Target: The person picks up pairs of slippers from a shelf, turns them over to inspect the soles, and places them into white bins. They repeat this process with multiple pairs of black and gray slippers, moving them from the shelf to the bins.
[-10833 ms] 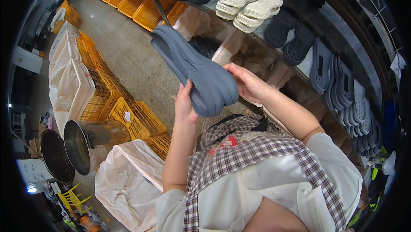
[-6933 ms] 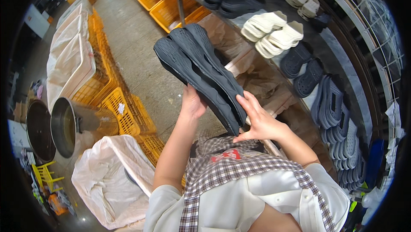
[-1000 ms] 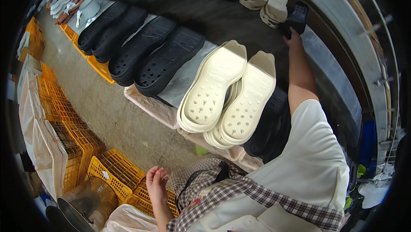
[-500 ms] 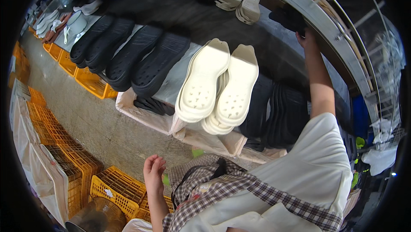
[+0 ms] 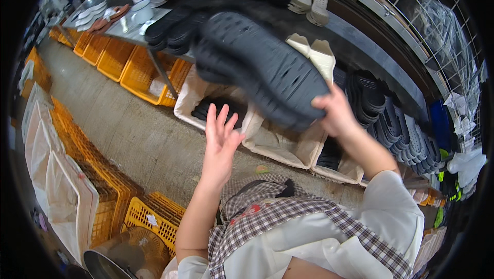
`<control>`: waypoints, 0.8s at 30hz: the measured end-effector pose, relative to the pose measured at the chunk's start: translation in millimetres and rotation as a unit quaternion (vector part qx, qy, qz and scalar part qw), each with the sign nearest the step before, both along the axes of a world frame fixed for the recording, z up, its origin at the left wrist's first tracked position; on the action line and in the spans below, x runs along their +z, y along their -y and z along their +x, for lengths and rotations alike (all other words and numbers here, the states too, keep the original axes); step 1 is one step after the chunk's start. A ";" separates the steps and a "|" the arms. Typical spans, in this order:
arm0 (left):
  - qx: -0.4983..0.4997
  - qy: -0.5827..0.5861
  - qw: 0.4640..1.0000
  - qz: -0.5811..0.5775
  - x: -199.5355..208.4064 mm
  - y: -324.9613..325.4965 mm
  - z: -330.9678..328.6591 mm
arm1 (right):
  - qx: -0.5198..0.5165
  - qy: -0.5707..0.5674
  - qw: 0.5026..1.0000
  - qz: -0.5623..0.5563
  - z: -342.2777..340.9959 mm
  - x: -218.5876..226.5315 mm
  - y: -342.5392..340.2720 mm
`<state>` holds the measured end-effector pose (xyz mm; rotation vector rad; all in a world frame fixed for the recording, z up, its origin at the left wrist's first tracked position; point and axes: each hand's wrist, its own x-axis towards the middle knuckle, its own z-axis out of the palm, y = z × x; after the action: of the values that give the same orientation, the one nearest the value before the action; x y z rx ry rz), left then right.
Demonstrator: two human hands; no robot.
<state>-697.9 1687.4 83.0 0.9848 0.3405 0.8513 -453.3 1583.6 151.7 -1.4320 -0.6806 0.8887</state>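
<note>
My right hand (image 5: 337, 111) is closed on one end of a black shoe sole (image 5: 262, 63), thumb on its upper face. The sole is blurred by motion and has holes toward its far end. It passes in front of the cream soles (image 5: 323, 55) and hides most of them. Whether more than one sole is in the grip I cannot tell. My left hand (image 5: 221, 135) is raised with fingers spread, empty, apart from the sole and beside a cloth-lined crate (image 5: 188, 111) with black pieces in it.
Black soles (image 5: 172, 27) lie on the table's left part, and stacked dark soles (image 5: 365, 96) stand at right. Small beige soles (image 5: 311, 3) sit at the back. Yellow crates (image 5: 110, 65) line the table's underside; more crates (image 5: 154, 222) and a metal container (image 5: 110, 261) are near-left.
My right hand has come back from the far right, where it held something dark, to the middle with the black sole. My left hand has risen and spread its fingers. The view has shifted.
</note>
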 end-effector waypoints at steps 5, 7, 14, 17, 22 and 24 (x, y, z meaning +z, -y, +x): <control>0.159 0.134 0.952 -0.224 -7.6 -16.5 -38.9 | 0.233 0.503 0.818 0.151 -116.0 -45.4 -14.0; 0.218 0.122 0.948 -0.195 -24.6 -23.0 -56.9 | 0.291 0.468 0.828 0.100 -146.5 -54.0 -12.2; 0.140 0.160 0.949 -0.233 -61.0 -7.3 -107.2 | 0.329 0.152 0.926 0.107 -176.8 -54.3 -35.5; 0.113 0.188 0.957 -0.187 -61.4 4.7 -105.7 | 0.348 0.074 0.928 0.113 -187.9 -53.2 -49.3; 0.103 0.161 0.944 -0.268 -68.0 12.9 -102.5 | 0.364 -0.101 0.924 0.059 -193.2 -43.9 -43.5; 0.078 0.184 0.937 -0.286 -73.1 16.7 -100.0 | 0.349 -0.124 0.928 0.042 -194.8 -42.6 -42.2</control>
<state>-797.9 1670.7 10.0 0.2497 0.3198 0.9846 -648.1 1625.8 109.1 -0.9664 -1.0432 1.5422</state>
